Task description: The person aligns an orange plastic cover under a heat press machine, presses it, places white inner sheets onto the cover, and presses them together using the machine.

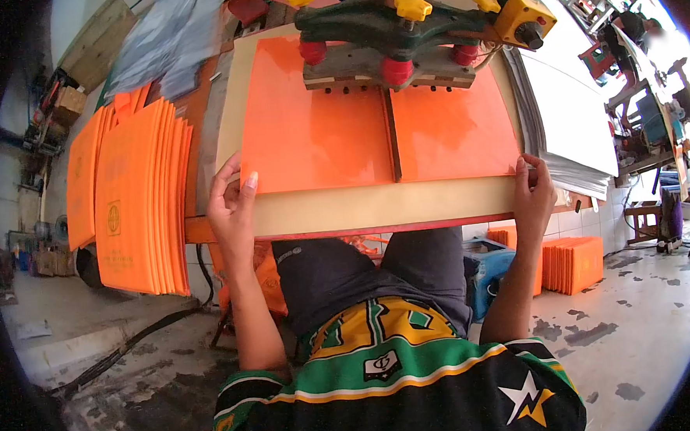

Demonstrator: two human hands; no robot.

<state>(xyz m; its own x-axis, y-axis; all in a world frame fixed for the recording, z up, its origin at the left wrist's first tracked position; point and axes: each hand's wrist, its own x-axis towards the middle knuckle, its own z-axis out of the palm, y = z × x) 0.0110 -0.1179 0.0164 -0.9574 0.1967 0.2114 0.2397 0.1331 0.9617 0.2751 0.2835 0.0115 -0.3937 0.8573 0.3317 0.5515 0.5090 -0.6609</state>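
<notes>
One orange cover lay on a tan board on the bench, with a dark strip running down its middle. The left hand was pinched on its near left corner, thumb on top, and the right hand had the near right corner clamped too. Part of the far edge was hidden by the press, so couldn't tell if they touched. Loads of orange folders were bunched up on the left, white sheets piled on the right.
</notes>
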